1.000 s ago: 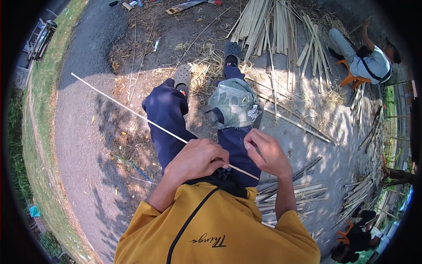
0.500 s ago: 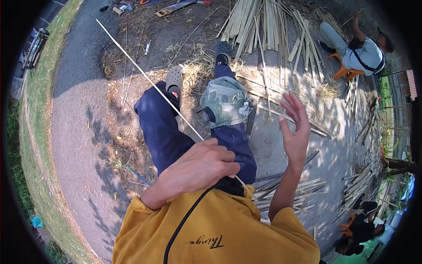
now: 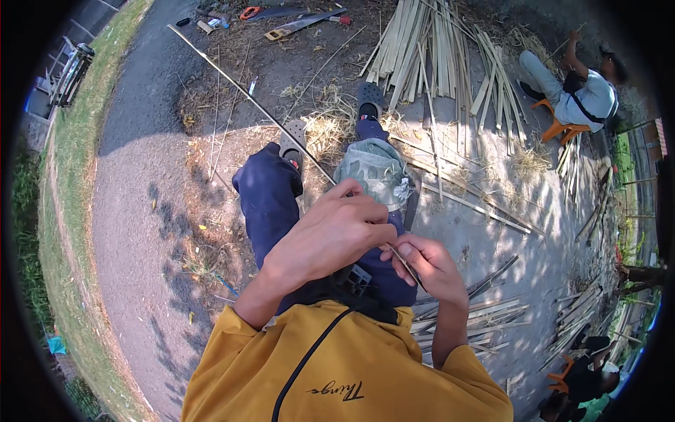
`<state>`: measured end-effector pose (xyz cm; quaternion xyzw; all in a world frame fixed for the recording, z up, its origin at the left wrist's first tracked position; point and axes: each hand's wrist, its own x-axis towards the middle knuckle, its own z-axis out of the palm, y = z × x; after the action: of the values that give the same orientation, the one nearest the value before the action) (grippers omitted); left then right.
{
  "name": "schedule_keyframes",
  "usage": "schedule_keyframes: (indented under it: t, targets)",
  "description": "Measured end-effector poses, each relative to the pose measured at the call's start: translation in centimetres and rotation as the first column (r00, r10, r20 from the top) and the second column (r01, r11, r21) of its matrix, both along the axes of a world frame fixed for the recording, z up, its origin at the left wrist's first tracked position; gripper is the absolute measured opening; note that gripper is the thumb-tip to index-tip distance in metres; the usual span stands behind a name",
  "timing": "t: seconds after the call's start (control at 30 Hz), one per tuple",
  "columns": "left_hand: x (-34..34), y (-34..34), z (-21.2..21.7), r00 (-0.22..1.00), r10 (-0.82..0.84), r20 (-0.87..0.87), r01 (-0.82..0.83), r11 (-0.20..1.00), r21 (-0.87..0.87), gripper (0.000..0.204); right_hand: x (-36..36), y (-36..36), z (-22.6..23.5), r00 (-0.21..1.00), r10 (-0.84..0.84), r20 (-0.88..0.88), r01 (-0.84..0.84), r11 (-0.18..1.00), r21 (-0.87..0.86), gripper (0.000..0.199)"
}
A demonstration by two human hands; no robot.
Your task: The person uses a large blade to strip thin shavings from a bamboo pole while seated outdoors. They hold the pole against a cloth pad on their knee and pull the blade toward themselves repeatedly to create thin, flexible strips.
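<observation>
A long, thin bamboo strip (image 3: 246, 95) slants from the far left down to my lap, its upper face now looking darker than its pale edge. Round its middle-to-near part, my left hand (image 3: 330, 228) is closed, back of the hand upward. Close beside it, my right hand (image 3: 432, 264) pinches the near end between thumb and fingers. The stretch of strip under my left hand is hidden. A camouflage cloth (image 3: 373, 172) lies over my right leg, below both hands.
Many split bamboo strips (image 3: 422, 56) lie fanned out ahead, with another pile (image 3: 474, 320) at my right side. A handsaw (image 3: 302, 27) rests on the ground far ahead. One person (image 3: 583, 98) sits on an orange stool (image 3: 562, 131) at the far right; another (image 3: 590, 376) is lower right.
My right hand, open and raised before, has come down and in to pinch the strip's near end. The strip has turned, showing a darker face. The view has shifted slightly.
</observation>
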<state>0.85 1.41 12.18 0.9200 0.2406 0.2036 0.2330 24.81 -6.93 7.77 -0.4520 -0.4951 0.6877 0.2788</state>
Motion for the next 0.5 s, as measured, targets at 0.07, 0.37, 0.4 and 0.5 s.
schedule_keyframes:
  t: [0.07, 0.37, 0.4, 0.5]
  targets:
    - [-0.2, 0.2, 0.3, 0.999, -0.001, -0.033, 0.001, 1.000, -0.014, 0.018, -0.1, -0.2, -0.3, 0.993, -0.072, -0.098, 0.068, 0.997, -0.043, 0.032]
    - [0.0, 0.9, 0.9, 0.991, 0.104, 0.079, -0.109, 0.993, 0.055, 0.032, -0.8, 0.6, 0.3, 0.982, -0.098, -0.163, 0.101, 0.995, 0.007, 0.029]
    - [0.0, 1.0, 1.1, 0.970, 0.171, 0.172, -0.186, 0.980, 0.076, 0.038, -1.0, 0.6, 0.1, 0.970, -0.163, -0.180, 0.173, 0.984, 0.042, 0.028]
    - [-0.9, 1.8, 0.8, 0.846, 0.405, 0.348, -0.420, 0.907, -0.033, 0.049, -1.3, 1.0, -0.3, 0.942, -0.270, -0.202, 0.290, 0.953, 0.081, 0.027]
